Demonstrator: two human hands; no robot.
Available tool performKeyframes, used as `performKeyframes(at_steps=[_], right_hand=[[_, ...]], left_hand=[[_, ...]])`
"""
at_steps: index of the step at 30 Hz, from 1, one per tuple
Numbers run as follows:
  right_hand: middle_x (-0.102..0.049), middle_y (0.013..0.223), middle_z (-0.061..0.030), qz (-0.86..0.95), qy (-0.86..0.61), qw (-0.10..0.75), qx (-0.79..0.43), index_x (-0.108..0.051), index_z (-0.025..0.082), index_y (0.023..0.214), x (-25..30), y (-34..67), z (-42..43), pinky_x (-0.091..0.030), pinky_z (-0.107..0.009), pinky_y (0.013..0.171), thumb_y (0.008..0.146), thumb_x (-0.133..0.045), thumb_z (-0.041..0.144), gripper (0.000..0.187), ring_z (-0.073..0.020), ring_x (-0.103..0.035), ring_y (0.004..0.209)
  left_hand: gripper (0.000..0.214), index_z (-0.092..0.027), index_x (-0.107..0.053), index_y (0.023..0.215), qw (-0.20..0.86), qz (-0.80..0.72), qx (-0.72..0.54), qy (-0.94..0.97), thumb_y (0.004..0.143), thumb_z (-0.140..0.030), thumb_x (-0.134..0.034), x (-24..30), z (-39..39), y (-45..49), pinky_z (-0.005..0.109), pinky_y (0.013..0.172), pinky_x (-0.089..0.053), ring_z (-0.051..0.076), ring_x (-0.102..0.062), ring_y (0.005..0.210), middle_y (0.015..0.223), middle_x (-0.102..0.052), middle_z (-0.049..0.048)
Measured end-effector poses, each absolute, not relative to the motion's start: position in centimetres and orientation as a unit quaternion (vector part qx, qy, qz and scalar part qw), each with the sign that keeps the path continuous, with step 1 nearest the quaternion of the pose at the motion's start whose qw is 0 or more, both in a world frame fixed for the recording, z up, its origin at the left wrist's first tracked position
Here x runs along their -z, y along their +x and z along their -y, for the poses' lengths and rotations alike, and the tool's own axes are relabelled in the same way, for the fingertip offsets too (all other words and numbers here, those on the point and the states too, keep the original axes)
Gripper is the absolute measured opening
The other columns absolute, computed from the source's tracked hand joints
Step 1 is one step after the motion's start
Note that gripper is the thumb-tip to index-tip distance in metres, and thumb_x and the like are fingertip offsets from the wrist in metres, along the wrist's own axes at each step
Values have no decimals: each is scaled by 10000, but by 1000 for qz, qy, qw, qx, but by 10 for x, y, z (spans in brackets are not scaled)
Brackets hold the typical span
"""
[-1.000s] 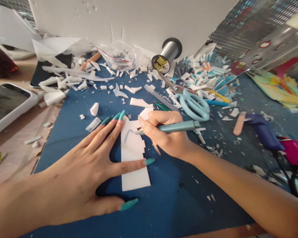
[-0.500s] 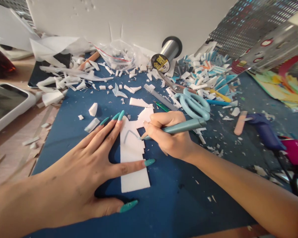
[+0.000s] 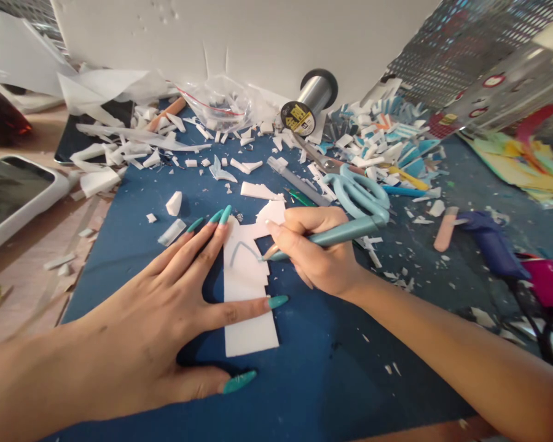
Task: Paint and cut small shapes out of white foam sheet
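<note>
A white foam sheet (image 3: 246, 334) with a jagged right edge lies flat on the blue mat (image 3: 133, 245). My left hand (image 3: 175, 301) is spread open, its fingertips and index finger pressing the sheet's left side and middle. In my right hand (image 3: 320, 248) is a blue-grey marker pen (image 3: 348, 232), gripped like a pencil. Its tip touches the sheet near the notched right edge, at the end of a curved grey line. A small strip of white foam (image 3: 260, 191) lies just beyond the sheet.
Light blue scissors (image 3: 359, 190) and a grey cutter (image 3: 299, 181) lie beyond my right hand. Behind them are a wire spool (image 3: 311, 101) and a heap of foam scraps (image 3: 387, 135). At right lies a dark blue glue gun (image 3: 495, 242); at left, a white-framed device (image 3: 21, 190).
The pen tip has shifted very slightly right and down, and the grey line now reaches nearer the right edge. My left hand stays in place on the sheet.
</note>
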State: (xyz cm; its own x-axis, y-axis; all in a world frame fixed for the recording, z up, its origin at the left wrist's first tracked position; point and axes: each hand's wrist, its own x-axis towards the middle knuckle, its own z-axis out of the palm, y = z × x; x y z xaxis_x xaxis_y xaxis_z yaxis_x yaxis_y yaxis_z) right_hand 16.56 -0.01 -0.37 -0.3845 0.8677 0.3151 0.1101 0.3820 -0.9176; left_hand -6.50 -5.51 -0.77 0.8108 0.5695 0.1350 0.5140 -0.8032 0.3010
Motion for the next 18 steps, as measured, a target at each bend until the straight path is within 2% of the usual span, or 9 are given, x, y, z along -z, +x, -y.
performKeyframes(at_steps=[2, 6, 12, 18], right_hand=[[-353, 447, 83, 690, -358, 449, -441, -319, 202, 518, 4, 163, 1, -369, -193, 430, 892, -621, 141, 484, -40, -374, 405], [-386, 416, 97, 687, -353, 436, -463, -336, 206, 545, 6, 159, 1, -342, -194, 387, 895, -705, 248, 511, -44, -418, 350], [-439, 438, 95, 710, -353, 428, -434, -373, 197, 551, 7, 160, -2, -374, -188, 412, 921, -667, 225, 474, -37, -447, 350], [-447, 448, 90, 727, -338, 428, -416, -387, 194, 559, 7, 160, -3, -384, -185, 437, 925, -654, 211, 454, -42, -466, 383]], left_hand=[[797, -482, -352, 1526, 129, -288, -107, 943, 820, -539, -716, 7, 55, -66, 736, 1047, -410, 562, -200, 1480, 1688, 208, -6], [822, -510, -306, 1534, 129, -290, -83, 945, 820, -589, -704, 8, 54, -68, 737, 1048, -410, 566, -237, 1466, 1676, 246, -8], [801, -497, -264, 1553, 113, -280, -69, 951, 857, -625, -639, 9, 53, -67, 784, 982, -424, 599, -212, 1455, 1679, 238, 47], [797, -503, -274, 1548, 121, -284, -73, 948, 853, -633, -641, 9, 52, -68, 786, 991, -415, 601, -230, 1448, 1672, 261, 35]])
